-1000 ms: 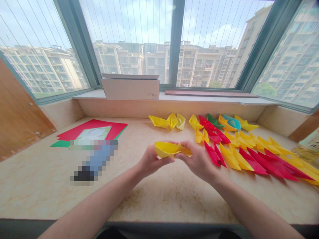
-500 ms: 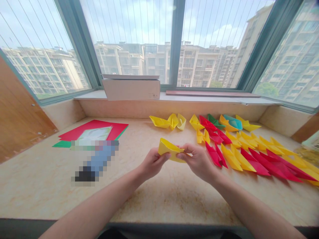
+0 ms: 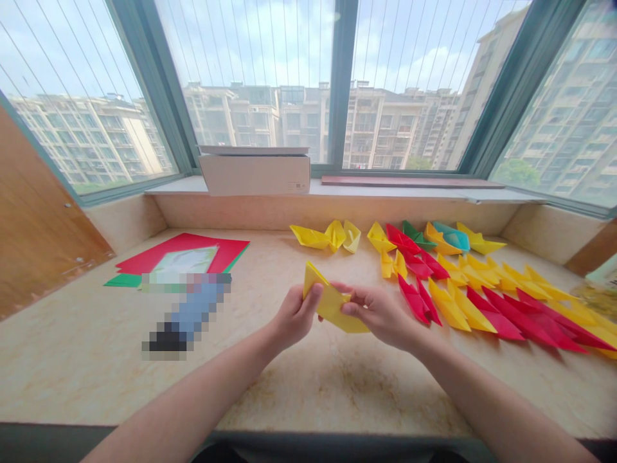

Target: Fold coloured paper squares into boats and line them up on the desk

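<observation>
A folded piece of yellow paper (image 3: pixel 332 307) is held above the counter between my two hands. My left hand (image 3: pixel 299 314) grips its left end, thumb on the near face and fingers behind. My right hand (image 3: pixel 373 312) pinches the right part of its upper edge between thumb and fingers. The paper is tilted, its left tip pointing up and its flat side toward me. Just right of my right hand lie red folded paper boats (image 3: pixel 418 301) and yellow folded paper boats (image 3: pixel 460 305) in rows.
Yellow paper boats (image 3: pixel 311 237) stand at the back middle. Red paper sheets (image 3: pixel 159 247) with a green sheet (image 3: pixel 123 281) and a packet (image 3: pixel 186 260) lie at left, beside a pixelated blue object (image 3: pixel 195 315). A white box (image 3: pixel 255 173) sits on the window ledge.
The yellow paper was held with its opening showing; it has been pressed flatter and tilted, left end up, right end down. My left thumb has moved up along its face.
</observation>
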A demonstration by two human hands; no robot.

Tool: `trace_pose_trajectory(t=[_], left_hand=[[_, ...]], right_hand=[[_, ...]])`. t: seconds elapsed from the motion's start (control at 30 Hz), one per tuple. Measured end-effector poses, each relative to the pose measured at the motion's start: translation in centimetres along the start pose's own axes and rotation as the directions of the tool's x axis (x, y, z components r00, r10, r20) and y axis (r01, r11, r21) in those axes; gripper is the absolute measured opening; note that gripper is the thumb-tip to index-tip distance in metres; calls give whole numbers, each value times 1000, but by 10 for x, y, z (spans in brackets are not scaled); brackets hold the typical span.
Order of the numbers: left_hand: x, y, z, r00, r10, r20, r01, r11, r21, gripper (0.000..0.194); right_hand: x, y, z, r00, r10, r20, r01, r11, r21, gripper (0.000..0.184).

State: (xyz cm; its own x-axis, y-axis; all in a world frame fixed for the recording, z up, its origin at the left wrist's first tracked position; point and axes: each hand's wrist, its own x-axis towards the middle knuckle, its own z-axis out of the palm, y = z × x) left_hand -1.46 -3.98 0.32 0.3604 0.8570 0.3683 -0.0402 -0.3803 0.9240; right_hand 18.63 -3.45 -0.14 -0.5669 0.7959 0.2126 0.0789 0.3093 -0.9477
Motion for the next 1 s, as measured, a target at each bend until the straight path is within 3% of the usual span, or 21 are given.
trace_pose_trajectory(t=[0.1, 0.17, 0.3, 0.4, 0.47, 0.6, 0.7, 0.8, 0.9, 1.0], left_hand=[[3, 2, 4, 990, -27, -140, 28, 1000, 1, 68], [5, 1, 3, 986, -30, -162, 21, 998, -57, 68], [5, -5, 0, 999, 34, 4, -32, 978, -204, 71], [4, -8, 2, 991, 30, 131, 0, 975, -222, 71], [5, -8, 5, 996, -20, 92, 39, 979, -203, 66], [11, -7, 7, 992, -73, -99, 56, 984, -169, 65], [12, -6, 2, 988, -92, -126, 63, 974, -220, 69], [9, -5, -2, 997, -77, 15, 78, 955, -287, 74], [4, -2, 0, 974, -65, 216, 128, 949, -288, 77], [0, 2, 8, 962, -88, 260, 163, 945, -283, 71]], right_hand=[[2, 2, 3, 994, -64, -88, 50, 987, -155, 27], [2, 1, 6, 994, -67, -87, 52, 985, -164, 28], [0, -4, 7, 999, -1, -42, 2, 999, 37, 37], [0, -5, 6, 998, 57, -21, -51, 978, 203, 45], [1, -4, 5, 995, 95, -24, -87, 966, 245, 47], [3, -2, 1, 989, 145, 40, -149, 973, 178, 50], [3, -1, 0, 988, 144, 52, -150, 978, 147, 52], [2, -4, 1, 994, 79, 82, -94, 976, 197, 52], [2, -10, 3, 979, 4, 205, -64, 957, 283, 53], [2, -12, 5, 955, -1, 298, -108, 931, 350, 55]])
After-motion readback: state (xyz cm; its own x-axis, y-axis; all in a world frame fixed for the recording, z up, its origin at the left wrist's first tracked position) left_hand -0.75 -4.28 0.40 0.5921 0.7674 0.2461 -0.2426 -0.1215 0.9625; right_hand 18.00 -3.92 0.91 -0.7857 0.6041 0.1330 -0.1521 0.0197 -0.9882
